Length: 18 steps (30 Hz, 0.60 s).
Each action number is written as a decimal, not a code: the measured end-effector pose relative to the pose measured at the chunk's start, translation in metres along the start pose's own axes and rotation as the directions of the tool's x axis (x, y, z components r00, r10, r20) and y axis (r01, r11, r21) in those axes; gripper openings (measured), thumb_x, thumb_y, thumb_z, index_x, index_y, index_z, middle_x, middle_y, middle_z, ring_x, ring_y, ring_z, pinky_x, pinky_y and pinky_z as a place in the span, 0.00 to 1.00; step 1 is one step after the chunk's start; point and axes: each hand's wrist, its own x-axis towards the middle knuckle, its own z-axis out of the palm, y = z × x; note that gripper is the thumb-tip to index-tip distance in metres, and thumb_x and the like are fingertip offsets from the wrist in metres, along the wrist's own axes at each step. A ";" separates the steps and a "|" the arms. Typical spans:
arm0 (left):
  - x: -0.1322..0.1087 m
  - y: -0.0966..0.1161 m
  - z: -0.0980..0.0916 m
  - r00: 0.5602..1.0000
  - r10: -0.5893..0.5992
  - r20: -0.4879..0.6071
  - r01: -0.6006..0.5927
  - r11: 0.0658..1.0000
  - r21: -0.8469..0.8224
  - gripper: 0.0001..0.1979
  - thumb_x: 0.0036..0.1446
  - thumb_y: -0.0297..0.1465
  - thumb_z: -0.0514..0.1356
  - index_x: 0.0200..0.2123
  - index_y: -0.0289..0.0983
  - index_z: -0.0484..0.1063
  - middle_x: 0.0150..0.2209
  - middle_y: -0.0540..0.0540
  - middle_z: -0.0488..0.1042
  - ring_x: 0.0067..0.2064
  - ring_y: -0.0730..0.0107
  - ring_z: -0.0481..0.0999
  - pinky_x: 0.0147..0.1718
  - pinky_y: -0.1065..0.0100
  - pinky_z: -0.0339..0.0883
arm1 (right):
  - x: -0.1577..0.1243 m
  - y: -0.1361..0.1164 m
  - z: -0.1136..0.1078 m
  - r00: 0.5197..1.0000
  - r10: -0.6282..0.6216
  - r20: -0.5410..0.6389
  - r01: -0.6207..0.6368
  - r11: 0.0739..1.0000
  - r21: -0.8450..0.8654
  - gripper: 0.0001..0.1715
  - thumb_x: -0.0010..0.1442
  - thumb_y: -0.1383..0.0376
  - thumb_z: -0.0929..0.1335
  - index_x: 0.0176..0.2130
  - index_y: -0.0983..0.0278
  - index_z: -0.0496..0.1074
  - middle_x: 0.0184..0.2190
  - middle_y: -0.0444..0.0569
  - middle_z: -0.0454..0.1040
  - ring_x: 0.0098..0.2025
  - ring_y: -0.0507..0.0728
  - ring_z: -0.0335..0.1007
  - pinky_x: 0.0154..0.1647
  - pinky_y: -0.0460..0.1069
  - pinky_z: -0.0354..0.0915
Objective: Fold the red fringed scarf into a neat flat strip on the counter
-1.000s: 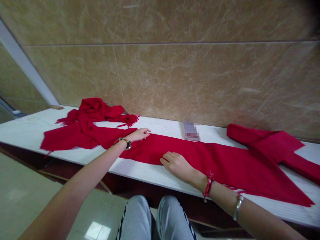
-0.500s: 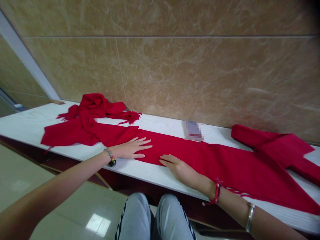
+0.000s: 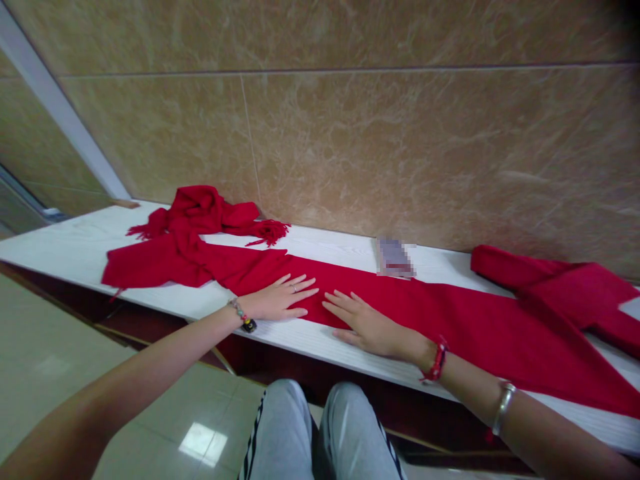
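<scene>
A long red scarf (image 3: 465, 320) lies stretched along a white shelf (image 3: 65, 243) against a tiled wall. My left hand (image 3: 280, 300) rests flat on the scarf, fingers spread, a ring on one finger and a bead bracelet at the wrist. My right hand (image 3: 367, 320) lies flat beside it, palm down on the red cloth, fingers apart, with a red cord at the wrist and a metal bangle further up the arm. The two hands are close together, fingertips a short gap apart. The scarf's left end (image 3: 150, 263) spreads wide; its right end is folded back.
A second red scarf with fringe (image 3: 205, 210) lies bunched at the back left of the shelf. A small blurred flat object (image 3: 395, 257) sits by the wall. My knees in grey trousers (image 3: 320, 433) are below the shelf edge, over a glossy floor.
My left hand came back from the scarf's far edge and flattened with fingers spread. My right hand uncurled and opened flat. Both hands now lie side by side.
</scene>
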 end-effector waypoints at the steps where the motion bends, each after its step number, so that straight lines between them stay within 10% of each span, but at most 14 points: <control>1: 0.000 0.001 0.004 1.000 0.007 0.000 -0.007 1.000 0.003 0.29 0.60 0.42 0.47 0.62 0.42 0.44 0.64 0.46 0.42 0.64 0.61 0.38 0.58 0.57 0.33 | 0.001 0.001 0.004 1.000 -0.007 0.017 0.007 1.000 -0.023 0.31 0.63 0.56 0.55 0.61 0.66 0.49 0.62 0.55 0.48 0.63 0.60 0.38 0.61 0.61 0.40; 8: 0.009 -0.019 -0.013 0.997 0.037 0.065 -0.025 0.986 -0.167 0.25 0.61 0.43 0.46 0.60 0.43 0.50 0.62 0.48 0.49 0.62 0.67 0.46 0.57 0.65 0.39 | 0.003 -0.001 0.016 0.997 -0.034 -0.074 0.022 0.986 -0.163 0.26 0.63 0.59 0.57 0.57 0.67 0.58 0.58 0.56 0.57 0.61 0.60 0.47 0.59 0.59 0.46; 13: 0.064 -0.048 -0.033 0.999 -0.046 -0.007 0.043 0.964 -0.263 0.23 0.58 0.36 0.51 0.55 0.32 0.60 0.57 0.40 0.60 0.57 0.67 0.58 0.54 0.71 0.46 | 0.020 -0.029 -0.001 0.996 -0.052 -0.071 0.025 0.941 -0.337 0.14 0.57 0.72 0.62 0.45 0.69 0.68 0.40 0.56 0.72 0.42 0.58 0.68 0.41 0.52 0.65; 18: 0.119 -0.071 -0.026 0.992 -0.088 0.086 0.113 0.927 -0.357 0.21 0.50 0.34 0.58 0.48 0.33 0.67 0.45 0.43 0.71 0.45 0.66 0.69 0.42 0.72 0.58 | 0.035 -0.049 -0.006 0.998 -0.060 -0.033 0.039 0.899 -0.437 0.13 0.57 0.75 0.61 0.43 0.66 0.65 0.32 0.51 0.71 0.32 0.56 0.68 0.26 0.48 0.63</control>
